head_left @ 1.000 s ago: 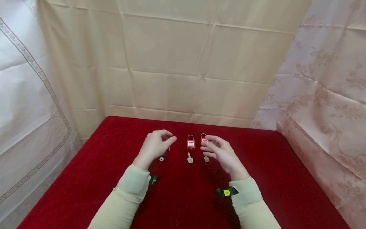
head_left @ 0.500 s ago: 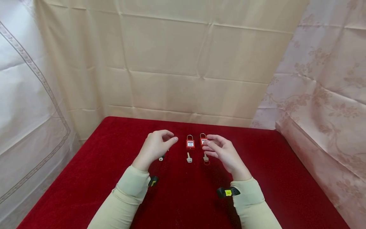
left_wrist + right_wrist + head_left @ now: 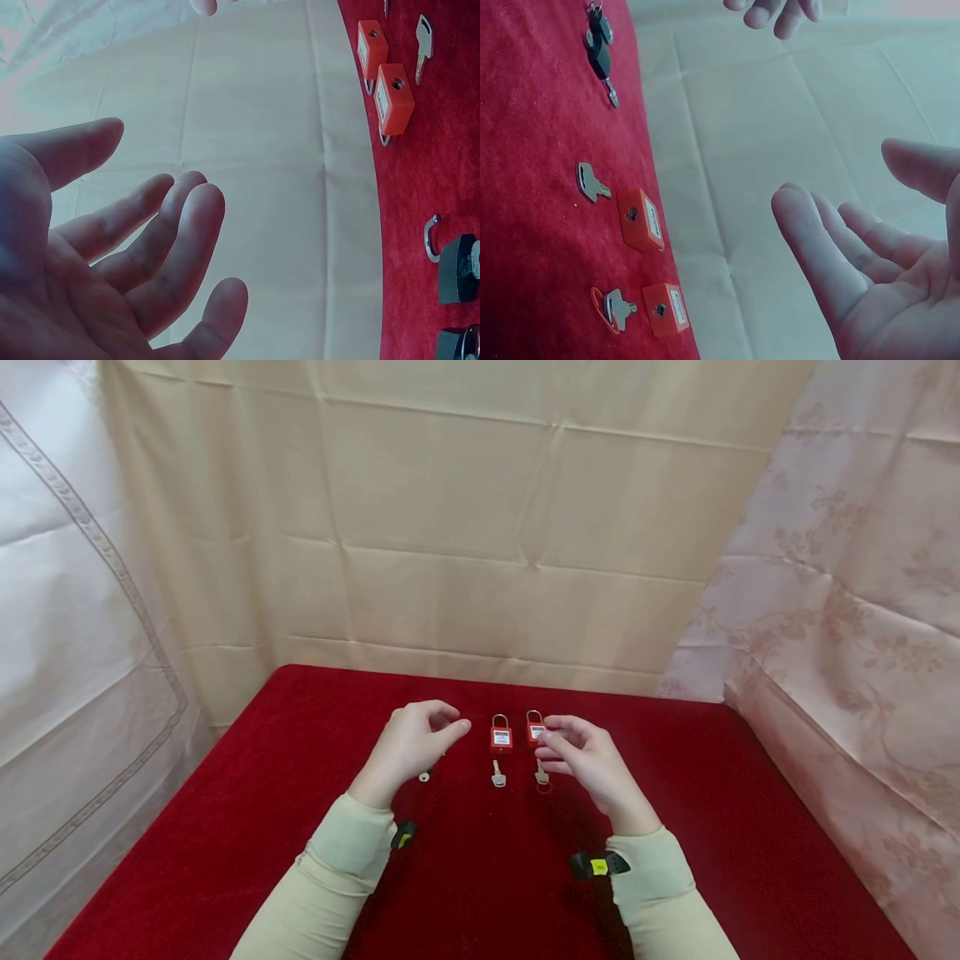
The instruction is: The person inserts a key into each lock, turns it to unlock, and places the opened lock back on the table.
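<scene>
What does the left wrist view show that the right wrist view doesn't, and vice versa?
Only left wrist: the shackles of the red padlocks and the palm of the left hand.
Only right wrist: the red ring at one key and the palm of the right hand.
Both: the red padlocks with keyholes, the plain silver key, and black items, cropped in the left view.

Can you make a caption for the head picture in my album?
Left hand and right hand hover over a red table with red padlocks and keys.
</scene>
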Motion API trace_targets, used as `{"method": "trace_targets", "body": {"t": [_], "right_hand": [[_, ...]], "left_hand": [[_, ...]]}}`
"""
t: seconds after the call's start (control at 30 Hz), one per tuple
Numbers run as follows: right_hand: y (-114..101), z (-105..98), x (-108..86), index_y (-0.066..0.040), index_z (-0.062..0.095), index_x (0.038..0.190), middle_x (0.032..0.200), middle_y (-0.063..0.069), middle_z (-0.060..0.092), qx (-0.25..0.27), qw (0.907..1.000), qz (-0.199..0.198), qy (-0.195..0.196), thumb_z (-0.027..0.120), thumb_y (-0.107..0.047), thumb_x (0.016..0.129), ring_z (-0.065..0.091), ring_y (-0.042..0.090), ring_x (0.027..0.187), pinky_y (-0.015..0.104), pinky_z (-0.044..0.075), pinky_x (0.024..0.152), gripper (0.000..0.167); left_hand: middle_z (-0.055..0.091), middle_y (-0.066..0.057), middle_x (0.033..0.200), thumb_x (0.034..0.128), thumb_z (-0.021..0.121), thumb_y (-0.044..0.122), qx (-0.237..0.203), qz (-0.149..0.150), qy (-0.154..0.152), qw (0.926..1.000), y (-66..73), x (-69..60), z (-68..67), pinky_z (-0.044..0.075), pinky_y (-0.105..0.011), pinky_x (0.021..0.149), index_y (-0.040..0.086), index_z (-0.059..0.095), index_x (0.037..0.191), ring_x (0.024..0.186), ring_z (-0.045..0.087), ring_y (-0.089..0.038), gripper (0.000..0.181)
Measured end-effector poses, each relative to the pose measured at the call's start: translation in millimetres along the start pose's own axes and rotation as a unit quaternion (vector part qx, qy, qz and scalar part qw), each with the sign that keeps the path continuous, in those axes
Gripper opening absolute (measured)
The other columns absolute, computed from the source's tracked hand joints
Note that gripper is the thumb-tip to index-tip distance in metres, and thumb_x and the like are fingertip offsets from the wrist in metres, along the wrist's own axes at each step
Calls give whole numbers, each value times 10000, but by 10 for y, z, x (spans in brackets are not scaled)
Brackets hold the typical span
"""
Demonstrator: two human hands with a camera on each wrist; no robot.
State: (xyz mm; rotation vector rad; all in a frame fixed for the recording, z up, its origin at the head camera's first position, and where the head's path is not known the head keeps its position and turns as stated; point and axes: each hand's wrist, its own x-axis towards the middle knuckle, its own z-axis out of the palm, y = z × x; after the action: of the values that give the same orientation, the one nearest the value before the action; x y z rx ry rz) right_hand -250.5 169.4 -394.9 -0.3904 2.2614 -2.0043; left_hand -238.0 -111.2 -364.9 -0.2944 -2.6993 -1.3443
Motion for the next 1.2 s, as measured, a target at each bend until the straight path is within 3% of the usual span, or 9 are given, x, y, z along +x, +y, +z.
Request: {"method": "trace_targets", "body": {"t": [0.13,0.27,0.43,0.63,0.93,1.2], "right_hand": [[12,4,-2,46,529,1376,1189,239,654,-334,9994,20,14,664,-136,1001,700,345,1020,565,530,897,438],[29,16,17,36,558,1361,1158,209,667,-785,9969,69,46,686,-172,991,703,346,997,519,565,852,443],[47,47,70,20,597,1335,1117,178,682,-1260,9919,146,6,705,-192,977,711,283,926,493,588,797,430],[67,94,131,28,605,1317,1123,201,693,-1399,9896,320,-103,727,-166,958,695,327,883,500,595,751,426],[120,193,230,11,622,1301,1044,205,702,-2104,9752,653,-225,754,-182,935,687,248,683,460,601,686,435],[209,282,317,29,656,1236,923,101,697,-2505,9646,793,-236,789,-193,906,695,257,716,371,596,597,419]], "left_hand": [[694,-29,1056,943,733,299,11,-3,-45,10000,-3,4,13,543,-401,772,133,727,1190,868,637,-201,298],[692,-21,1047,943,729,297,37,-13,-99,9999,-24,16,31,543,-405,775,129,726,1190,893,638,-201,298],[686,-10,1021,946,725,301,-29,-135,-213,9997,-43,14,54,539,-374,669,130,729,1171,766,629,-197,283],[682,-12,1001,939,728,317,-33,-311,-324,9990,-68,25,96,523,-358,567,143,738,1140,650,610,-205,266],[701,-10,1012,938,732,332,240,-338,-425,9982,-176,101,181,546,-372,689,141,756,1099,821,640,-198,251],[707,1,1030,945,719,349,332,-427,-599,9967,-223,119,233,541,-420,796,144,762,1088,895,641,-194,254]]}}
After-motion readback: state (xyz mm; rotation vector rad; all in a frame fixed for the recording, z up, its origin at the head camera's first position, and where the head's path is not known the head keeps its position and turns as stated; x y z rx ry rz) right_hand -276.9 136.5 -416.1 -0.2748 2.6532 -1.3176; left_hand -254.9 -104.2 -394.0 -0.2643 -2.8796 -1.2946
